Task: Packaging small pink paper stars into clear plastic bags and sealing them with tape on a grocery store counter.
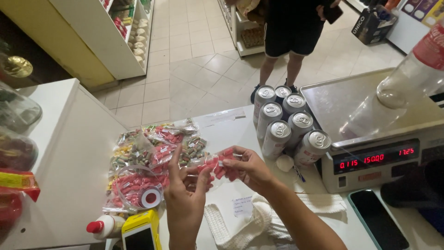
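Nearest me, my left hand [185,199] and right hand [247,169] meet over the counter [226,127], fingers pinched shut on a small clear candy bag [217,165] held between them, just above the white cloth [240,222]. I'd judge steady, light pinches at the bag's edge work best. Around lie more candy bags [148,157], cans [286,125], a scale [370,139], tiled floor [194,55] and shelves [125,32].

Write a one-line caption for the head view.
Both hands, left hand and right hand, hold a small clear bag of red candies over a shop counter.
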